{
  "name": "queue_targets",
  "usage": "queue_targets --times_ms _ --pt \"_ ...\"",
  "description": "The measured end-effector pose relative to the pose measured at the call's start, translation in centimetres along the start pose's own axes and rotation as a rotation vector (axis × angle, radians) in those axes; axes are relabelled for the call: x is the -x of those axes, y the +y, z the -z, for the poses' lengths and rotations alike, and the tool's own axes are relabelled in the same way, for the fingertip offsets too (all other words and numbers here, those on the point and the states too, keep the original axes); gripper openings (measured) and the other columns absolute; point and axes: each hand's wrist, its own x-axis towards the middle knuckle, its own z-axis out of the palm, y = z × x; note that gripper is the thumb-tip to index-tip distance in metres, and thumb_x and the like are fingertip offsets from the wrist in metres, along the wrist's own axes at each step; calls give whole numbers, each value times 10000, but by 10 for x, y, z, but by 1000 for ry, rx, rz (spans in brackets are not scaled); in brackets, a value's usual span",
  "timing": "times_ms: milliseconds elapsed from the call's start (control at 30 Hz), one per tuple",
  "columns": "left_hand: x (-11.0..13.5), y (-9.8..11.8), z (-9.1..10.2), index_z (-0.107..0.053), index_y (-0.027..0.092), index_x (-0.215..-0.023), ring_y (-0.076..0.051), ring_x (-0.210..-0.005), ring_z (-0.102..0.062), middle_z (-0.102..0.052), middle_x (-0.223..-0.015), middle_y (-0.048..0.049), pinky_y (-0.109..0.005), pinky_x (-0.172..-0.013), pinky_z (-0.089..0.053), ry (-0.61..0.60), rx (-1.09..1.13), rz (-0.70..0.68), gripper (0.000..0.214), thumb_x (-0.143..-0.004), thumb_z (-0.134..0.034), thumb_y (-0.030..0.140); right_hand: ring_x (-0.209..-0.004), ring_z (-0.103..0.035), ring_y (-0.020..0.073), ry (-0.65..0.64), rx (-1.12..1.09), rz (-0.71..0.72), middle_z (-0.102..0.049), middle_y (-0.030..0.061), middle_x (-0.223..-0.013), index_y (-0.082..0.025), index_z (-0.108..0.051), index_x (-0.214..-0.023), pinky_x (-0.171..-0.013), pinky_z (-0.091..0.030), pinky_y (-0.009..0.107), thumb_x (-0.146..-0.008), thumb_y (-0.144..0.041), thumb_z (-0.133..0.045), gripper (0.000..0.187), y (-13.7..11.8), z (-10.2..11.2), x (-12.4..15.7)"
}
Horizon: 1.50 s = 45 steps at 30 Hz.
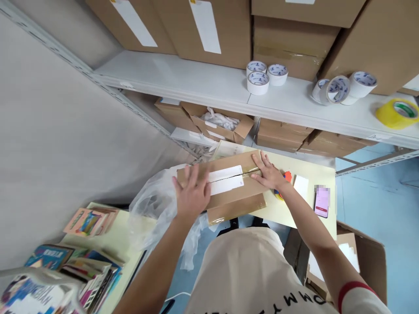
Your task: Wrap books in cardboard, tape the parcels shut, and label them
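Grey shelving (183,76) stocked with storage cartons (231,39) spans the far side; nearer, on a cream table (290,213), lies a brown cardboard carton (234,198), its white label (227,185) divided along the top seam (249,172). My right hand (270,176) rests fingers spread at the seam's right end, grasping nothing; my left hand (193,196), blurred and likewise splayed, lies over the left end, contact uncertain. Apparent step: flattening the flaps. Next move calls for even pressure, edges aligned.
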Motion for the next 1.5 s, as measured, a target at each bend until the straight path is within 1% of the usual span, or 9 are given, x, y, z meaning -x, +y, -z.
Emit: queue_targets --times_ms 167,333,467,600,767,933,1200,1367,1500 --pt "-7 33 -10 -396 147 -1490 -429 -1442 -289 -316 -1568 -229 -652 -1148 -86 -234 -40 -283 877 -786 -579 638 -1524 13 339 85 -195 107 134 68 -1655 -310 -54 -1572 -1162 -206 611 -866 -687 -476 905 19 0 9" --pt "-5 33 -14 -347 122 -1501 -422 -1441 -289 -315 -1562 -253 -603 -1157 -114 -195 -38 -224 1054 -684 -620 730 -1314 -505 295 533 -230 -261 -435 175 -1497 -213 -338 -1496 -1057 -423 487 -947 -486 -427 619 80 2 58" --pt "-3 41 -15 -333 116 -1497 -415 -1435 -302 -322 -1558 -256 -602 -1147 -139 -183 -34 -178 1022 -709 -611 704 -1105 -644 294 191 -32 -607 -669 155 -1190 -170 -496 -1358 -942 -493 423 -911 -389 -543 500 98 -35 82" --pt "-4 52 -20 -328 115 -1497 -414 -1439 -295 -310 -1562 -259 -606 -1142 -140 -184 -58 -140 998 -723 -616 676 -1163 -618 345 -16 83 -684 -613 242 -1273 -73 -251 -1509 -952 -469 447 -924 -476 -523 761 87 -79 73" --pt "-4 57 -20 -330 135 -1506 -409 -1449 -276 -290 -1578 -239 -599 -1147 -131 -221 -56 -125 996 -718 -636 661 -1104 -648 400 31 29 -727 -652 282 -1190 -71 -173 -1555 -960 -443 539 -881 -411 -554 846 95 -82 62" --pt "-3 57 -17 -322 155 -1522 -412 -1464 -238 -280 -1590 -210 -582 -1163 -117 -265 -29 -142 1021 -709 -654 676 -917 -699 297 280 -418 -462 -730 124 -1052 -156 -191 -1557 -857 -533 494 -820 -418 -533 854 114 -30 77" --pt "2 55 -13 -275 183 -1544 -376 -1490 -176 -231 -1619 -154 -576 -1180 -55 -285 49 -253 1062 -706 -619 736 -1034 -640 295 633 -676 40 -707 73 -1064 -225 -673 -1159 -878 -517 407 -832 -523 -487 479 18 86 57" --pt "6 52 -11 -326 168 -1524 -401 -1465 -236 -343 -1567 -195 -598 -1171 -51 -267 126 -292 1051 -689 -654 716 -736 -632 221 309 -421 70 -683 34 -738 -177 -721 -774 -656 -500 307 -746 -665 -642 495 -66 82 12" --pt "5 47 -5 -486 155 -1421 -419 -1425 -314 -546 -1404 -221 -606 -1170 -61 -244 248 -301 945 -661 -710 670 -584 -565 153 72 -395 49 -632 -2 -612 -168 -697 -665 -557 -447 261 -635 -714 -703 546 -80 69 -15"
